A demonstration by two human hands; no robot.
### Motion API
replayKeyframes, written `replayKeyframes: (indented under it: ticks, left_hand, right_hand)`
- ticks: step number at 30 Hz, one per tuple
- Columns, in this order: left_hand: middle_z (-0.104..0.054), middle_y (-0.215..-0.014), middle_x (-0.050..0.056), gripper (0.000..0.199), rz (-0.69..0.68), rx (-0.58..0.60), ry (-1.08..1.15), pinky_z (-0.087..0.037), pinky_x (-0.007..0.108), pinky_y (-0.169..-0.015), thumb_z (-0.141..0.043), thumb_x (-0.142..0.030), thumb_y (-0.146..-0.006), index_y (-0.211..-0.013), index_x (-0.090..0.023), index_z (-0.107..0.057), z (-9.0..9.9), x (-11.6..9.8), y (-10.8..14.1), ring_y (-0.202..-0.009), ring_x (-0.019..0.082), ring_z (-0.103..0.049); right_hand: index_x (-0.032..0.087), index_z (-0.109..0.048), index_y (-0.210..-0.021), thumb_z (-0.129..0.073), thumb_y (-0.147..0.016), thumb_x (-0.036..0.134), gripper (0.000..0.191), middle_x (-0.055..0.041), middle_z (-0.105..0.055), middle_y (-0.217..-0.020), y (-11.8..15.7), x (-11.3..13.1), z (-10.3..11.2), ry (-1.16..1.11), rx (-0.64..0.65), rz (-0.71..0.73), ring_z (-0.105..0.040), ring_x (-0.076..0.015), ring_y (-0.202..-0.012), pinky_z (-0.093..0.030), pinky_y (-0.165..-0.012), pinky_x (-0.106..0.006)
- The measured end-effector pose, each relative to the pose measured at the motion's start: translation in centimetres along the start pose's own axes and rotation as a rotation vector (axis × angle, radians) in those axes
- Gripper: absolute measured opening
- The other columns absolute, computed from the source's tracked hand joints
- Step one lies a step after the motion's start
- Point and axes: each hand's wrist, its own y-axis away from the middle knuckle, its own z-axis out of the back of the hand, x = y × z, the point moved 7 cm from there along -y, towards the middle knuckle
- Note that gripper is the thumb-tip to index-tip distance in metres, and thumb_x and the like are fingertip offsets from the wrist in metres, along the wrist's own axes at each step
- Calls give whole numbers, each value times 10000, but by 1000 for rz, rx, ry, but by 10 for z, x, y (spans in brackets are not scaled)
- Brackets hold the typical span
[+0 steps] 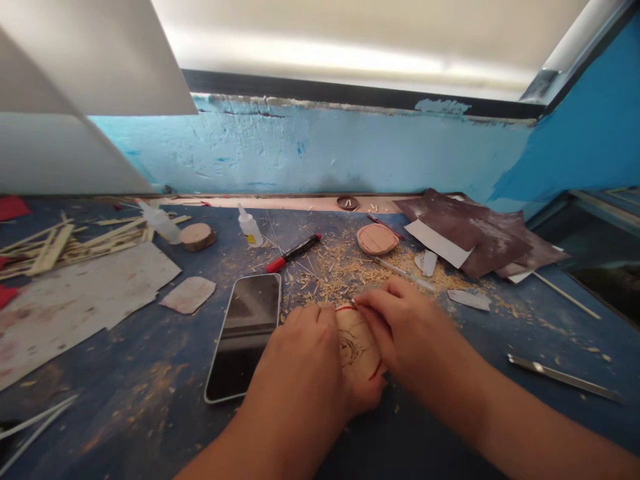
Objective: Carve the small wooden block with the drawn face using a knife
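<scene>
A round wood slice point(359, 343) with a drawn design and red lines near its rim is tilted up over the table. My left hand point(313, 347) is closed around its left side and lower edge. My right hand point(400, 323) is pinched at the slice's top edge, fingertips on the rim. A small thin piece shows between those fingertips, too little of it to name. Just left of my left hand lies a phone point(231, 360) with a dark screen. Wood shavings point(335, 270) are scattered beyond both hands.
Beyond the hands lie a red-capped marker point(295, 253), a small glue bottle point(250, 228) and another red-marked wood slice point(377, 238). Sandpaper sheets point(465, 230) are piled back right, with a metal blade-like tool point(565, 379) nearer. Bamboo strips point(55, 247) lie far left.
</scene>
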Motion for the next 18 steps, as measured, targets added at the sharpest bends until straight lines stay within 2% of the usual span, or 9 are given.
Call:
replayKeyframes:
  ticks: [3, 7, 9, 13, 16, 18]
  left_hand:
    - [-695, -1000, 133, 464, 52, 105, -47, -541, 607, -940, -751, -478, -727, -1044, -143, -705, -4, 2, 1, -996, 380, -647]
    - [-695, -1055, 113, 482, 42, 127, -41, -532, 589, -982, -819, -486, -703, -1044, -168, -695, -1, 3, 1, -1049, 364, -635]
    - [-693, -1117, 118, 529, 33, 81, -52, -524, 586, -1005, -846, -490, -698, -1090, -172, -687, 5, 6, 0, -1095, 366, -625]
    - [-650, -1283, 137, 776, 3, -81, -75, -488, 594, -1080, -880, -495, -699, -1348, -183, -591, 18, 15, -3, -1235, 387, -576]
    - [-618, -1327, 138, 863, -52, -179, -60, -455, 577, -1141, -891, -519, -695, -1410, -185, -542, 24, 22, -6, -1304, 386, -539]
    - [-597, -1353, 143, 877, -57, -210, -61, -467, 562, -1136, -898, -504, -687, -1417, -184, -531, 26, 27, -9, -1316, 387, -535]
  right_hand:
    - [205, -800, -975, -587, -990, 143, 222, -73, -705, -912, -4, -3, 2, -39, -12, 7, -687, -211, -846, -555, -817, -402]
    - [234, -803, -1019, -640, -964, 210, 173, -54, -750, -955, -6, -10, 14, -145, -51, -18, -705, -203, -834, -569, -764, -370]
    - [229, -786, -1034, -668, -948, 255, 148, -52, -769, -972, -8, -15, 21, -279, -63, -59, -723, -195, -803, -586, -705, -340]
    - [200, -729, -981, -752, -898, 286, 122, -49, -790, -923, -14, -26, 34, -615, -97, -115, -746, -170, -719, -595, -615, -275]
    - [210, -688, -989, -812, -857, 248, 185, -24, -776, -876, -15, -34, 51, -756, -263, -81, -721, -148, -679, -590, -602, -261]
    - [223, -673, -1027, -784, -891, 230, 176, -11, -751, -842, -12, -37, 61, -786, -392, -39, -695, -143, -664, -579, -582, -265]
